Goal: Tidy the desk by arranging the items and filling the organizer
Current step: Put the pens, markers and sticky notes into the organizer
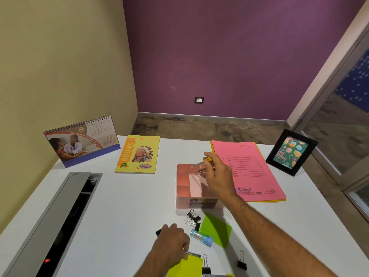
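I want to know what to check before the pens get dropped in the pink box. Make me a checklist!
1. Right hand has a grip on the pens: ok, fingers curl round a blurred bundle with a yellow one showing.
2. Pens are over the pink organizer: ok, they hang above its far compartments.
3. Compartment under the pens is free: cannot tell, hand and blur hide it.
4. Organizer stands flat on the desk: ok.
5. Left hand out of the way: ok, it rests near the desk's front edge by the yellow sticky pad.
6. Binder clips put away: not ok, they lie loose on the desk.
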A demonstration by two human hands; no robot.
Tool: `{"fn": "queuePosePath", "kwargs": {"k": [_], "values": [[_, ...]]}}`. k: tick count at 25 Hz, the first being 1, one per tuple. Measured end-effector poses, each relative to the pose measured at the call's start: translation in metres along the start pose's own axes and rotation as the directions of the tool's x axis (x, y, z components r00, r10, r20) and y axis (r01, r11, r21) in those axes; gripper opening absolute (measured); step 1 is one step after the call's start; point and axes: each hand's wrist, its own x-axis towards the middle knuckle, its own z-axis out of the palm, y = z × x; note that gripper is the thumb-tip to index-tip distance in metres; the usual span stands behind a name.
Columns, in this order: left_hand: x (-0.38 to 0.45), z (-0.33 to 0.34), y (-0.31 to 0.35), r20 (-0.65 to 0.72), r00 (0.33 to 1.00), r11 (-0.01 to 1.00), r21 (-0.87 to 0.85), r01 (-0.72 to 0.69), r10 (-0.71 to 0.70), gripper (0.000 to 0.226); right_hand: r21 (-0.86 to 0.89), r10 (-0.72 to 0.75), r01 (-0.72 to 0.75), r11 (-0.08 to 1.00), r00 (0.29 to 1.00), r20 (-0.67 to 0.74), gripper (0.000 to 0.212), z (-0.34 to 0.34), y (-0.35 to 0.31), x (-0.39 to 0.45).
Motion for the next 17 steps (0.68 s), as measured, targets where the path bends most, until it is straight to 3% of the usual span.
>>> {"fn": "queuePosePath", "kwargs": {"k": [7, 11, 17], "values": [[-0.003, -0.001, 0.003, -0.027, 1.000, 0.999, 0.032, -0.004, 0.005, 0.015, -0.299, 0.085, -0.027, 0.954, 0.980, 0.183, 0.029, 0.024, 0.027, 0.018], [-0.008, 0.002, 0.002, -0.088, 0.995, 0.997, 0.064, -0.046, 0.051, 0.011, -0.358, 0.123, -0.036, 0.933, 0.967, 0.225, 0.033, 0.028, 0.038, 0.019], [-0.008, -0.007, -0.004, -0.290, 0.955, 0.982, -0.155, -0.112, 0.063, 0.005, -0.346, 0.068, 0.000, 0.938, 0.981, 0.184, 0.025, 0.021, 0.041, 0.013]]}}
